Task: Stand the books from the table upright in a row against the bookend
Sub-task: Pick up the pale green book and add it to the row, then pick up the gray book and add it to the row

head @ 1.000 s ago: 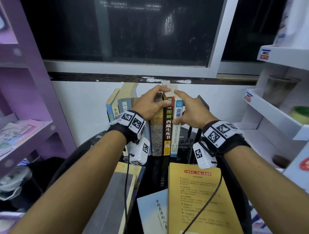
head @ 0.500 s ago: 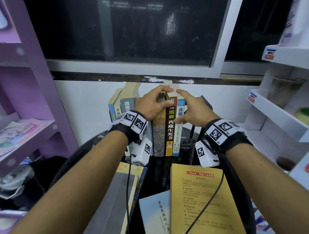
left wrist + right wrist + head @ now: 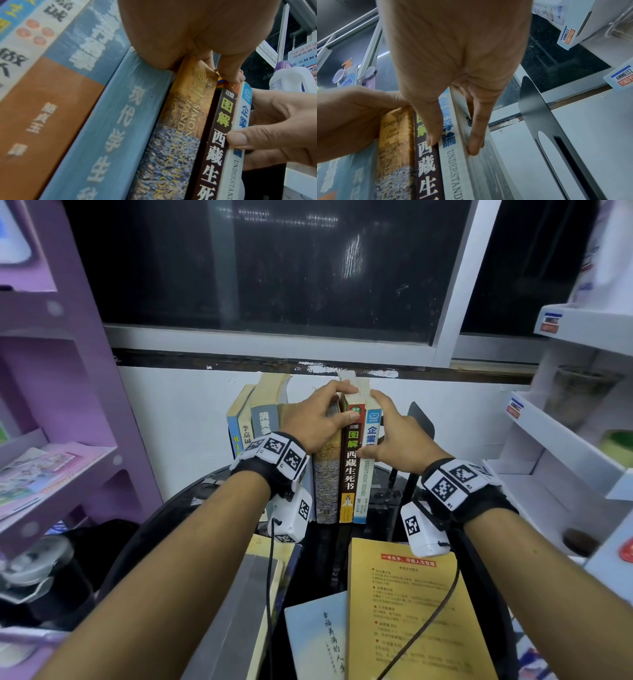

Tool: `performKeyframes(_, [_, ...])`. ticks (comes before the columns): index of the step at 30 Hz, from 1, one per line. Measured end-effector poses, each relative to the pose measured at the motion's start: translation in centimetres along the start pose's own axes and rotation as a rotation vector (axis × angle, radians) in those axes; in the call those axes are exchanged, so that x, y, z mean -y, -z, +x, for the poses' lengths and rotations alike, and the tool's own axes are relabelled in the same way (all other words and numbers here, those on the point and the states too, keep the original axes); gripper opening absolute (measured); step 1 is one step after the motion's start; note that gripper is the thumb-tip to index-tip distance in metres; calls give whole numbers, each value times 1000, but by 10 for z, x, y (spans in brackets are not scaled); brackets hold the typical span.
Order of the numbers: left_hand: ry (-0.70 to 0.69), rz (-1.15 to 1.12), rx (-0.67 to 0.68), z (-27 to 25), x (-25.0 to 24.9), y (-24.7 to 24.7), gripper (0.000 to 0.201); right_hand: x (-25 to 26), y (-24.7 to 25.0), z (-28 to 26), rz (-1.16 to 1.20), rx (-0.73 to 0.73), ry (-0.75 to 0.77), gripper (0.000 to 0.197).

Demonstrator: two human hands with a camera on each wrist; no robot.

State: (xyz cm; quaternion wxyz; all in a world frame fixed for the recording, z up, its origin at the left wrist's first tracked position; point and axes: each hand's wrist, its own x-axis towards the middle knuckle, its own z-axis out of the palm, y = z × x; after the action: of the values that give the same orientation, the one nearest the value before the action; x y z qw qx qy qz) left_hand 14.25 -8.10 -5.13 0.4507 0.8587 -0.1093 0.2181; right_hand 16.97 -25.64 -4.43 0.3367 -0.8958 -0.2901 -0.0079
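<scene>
- Nearest you, a yellow paperback (image 3: 411, 611) and a pale blue paperback (image 3: 317, 638) lie flat on the black table (image 3: 383, 508).
- Your left hand (image 3: 317, 419) clamps the gold-and-blue spined book (image 3: 327, 484); your right hand (image 3: 399, 440) pinches the upright white-spined book (image 3: 368, 474).
- Further right, apart from the row, stands the black metal bookend (image 3: 537, 108).

Both hands sit at the top of a row of upright books (image 3: 349, 467), the left hand (image 3: 317, 419) and right hand (image 3: 394, 436) close together. Just right of the right hand is an open gap, then the dark bookend (image 3: 539, 108) standing upright. Beyond it, white shelves (image 3: 561, 433) close off the right side. Left of the left hand, more standing books (image 3: 253, 419) block the way, with a purple shelf (image 3: 68, 460) farther out. Directly behind, a white wall (image 3: 178, 412). Below the wrists, flat books (image 3: 411, 611) cover the near surface (image 3: 322, 549).
</scene>
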Motion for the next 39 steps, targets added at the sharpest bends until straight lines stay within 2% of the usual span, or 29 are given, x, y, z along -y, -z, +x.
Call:
performKeyframes(13, [2, 84, 32, -21, -18, 3, 44, 10, 13, -24, -24, 28, -18, 93])
performKeyframes(18, [-12, 168, -18, -42, -29, 13, 42, 21, 21, -43, -77, 28, -19, 86])
performKeyframes(24, [-61, 256, -51, -75, -33, 28, 41, 34, 21, -66, -166, -70, 18, 67])
performKeyframes(27, [-54, 286, -6, -97, -35, 35, 40, 40, 12, -74, -204, -114, 5, 61])
performKeyframes(33, [125, 405, 158, -138, -17, 54, 42, 56, -17, -82, -258, -47, 23, 55])
performKeyframes(35, [187, 442, 192, -151, -12, 64, 42, 63, -30, -84, -262, 20, 29, 55])
performKeyframes(39, [331, 456, 199, -176, 0, 81, 43, 78, -59, -89, -240, 190, 19, 68])
